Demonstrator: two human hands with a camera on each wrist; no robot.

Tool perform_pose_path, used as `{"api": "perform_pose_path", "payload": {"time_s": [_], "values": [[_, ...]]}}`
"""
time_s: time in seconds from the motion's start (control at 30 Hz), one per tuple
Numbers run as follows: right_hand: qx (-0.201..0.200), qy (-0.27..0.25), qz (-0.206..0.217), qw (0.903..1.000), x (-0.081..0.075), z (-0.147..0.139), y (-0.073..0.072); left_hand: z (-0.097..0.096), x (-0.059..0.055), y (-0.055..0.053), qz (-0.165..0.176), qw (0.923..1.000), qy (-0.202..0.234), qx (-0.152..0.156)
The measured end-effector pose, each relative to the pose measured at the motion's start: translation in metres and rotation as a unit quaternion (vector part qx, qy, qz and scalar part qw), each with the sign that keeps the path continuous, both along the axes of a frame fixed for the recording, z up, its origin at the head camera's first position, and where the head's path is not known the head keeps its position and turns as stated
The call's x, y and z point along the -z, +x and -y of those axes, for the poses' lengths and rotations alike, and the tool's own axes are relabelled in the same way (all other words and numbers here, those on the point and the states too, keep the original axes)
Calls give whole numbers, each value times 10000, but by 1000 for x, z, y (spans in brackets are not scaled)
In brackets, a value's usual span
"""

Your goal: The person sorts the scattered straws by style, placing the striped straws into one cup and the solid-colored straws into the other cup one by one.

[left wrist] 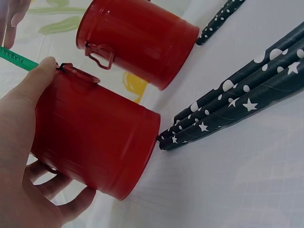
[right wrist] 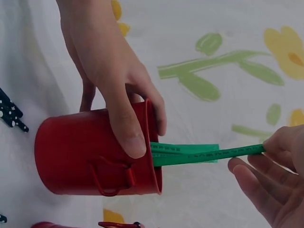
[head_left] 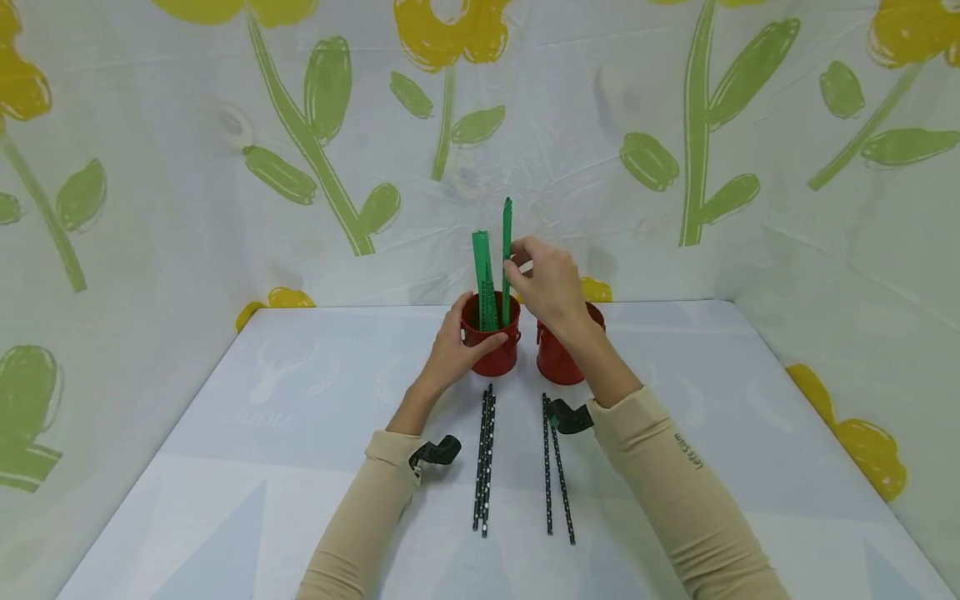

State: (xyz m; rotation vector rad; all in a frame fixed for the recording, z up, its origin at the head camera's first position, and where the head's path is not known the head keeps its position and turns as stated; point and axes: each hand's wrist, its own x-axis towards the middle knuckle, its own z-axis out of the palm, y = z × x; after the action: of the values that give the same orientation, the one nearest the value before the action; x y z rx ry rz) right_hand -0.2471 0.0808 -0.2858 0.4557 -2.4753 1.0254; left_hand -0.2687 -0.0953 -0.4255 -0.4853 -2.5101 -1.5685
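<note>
My left hand (head_left: 455, 342) grips a small red metal bucket (head_left: 498, 360), thumb and fingers around its side near the rim. Between thumb and fingertips my right hand (head_left: 553, 285) pinches a slim green stick with dark printing (head_left: 507, 229) that stands nearly upright. Its lower end is down inside this bucket, hidden by the wall. Other flat green printed strips (head_left: 483, 262) lean in the same bucket, their tops sticking out above the rim. In the right wrist view, the stick (right wrist: 232, 152) crosses in front of those strips.
A second red bucket (head_left: 557, 360) stands just right of the first, partly behind my right forearm. Nearer me on the white table (head_left: 315, 500) lie black patterned paper straws (head_left: 485, 462), and two more black straws (head_left: 547, 467) lie to their right. A flower-printed curtain (head_left: 555, 150) hangs behind.
</note>
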Motion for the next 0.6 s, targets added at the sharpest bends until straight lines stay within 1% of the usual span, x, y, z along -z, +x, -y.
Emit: {"api": "perform_pose_path", "payload": {"time_s": [0.23,0.5,0.6], "values": [[-17,-4,154,9999,2,4,-1,0,0,-1,-23,10000,8,5],[16,394,459,9982,9,4,-1,0,1,-2,-61,10000,-63,-14],[19,433,554,9975,12,2,-1,0,2,-2,-61,10000,-46,0]]}}
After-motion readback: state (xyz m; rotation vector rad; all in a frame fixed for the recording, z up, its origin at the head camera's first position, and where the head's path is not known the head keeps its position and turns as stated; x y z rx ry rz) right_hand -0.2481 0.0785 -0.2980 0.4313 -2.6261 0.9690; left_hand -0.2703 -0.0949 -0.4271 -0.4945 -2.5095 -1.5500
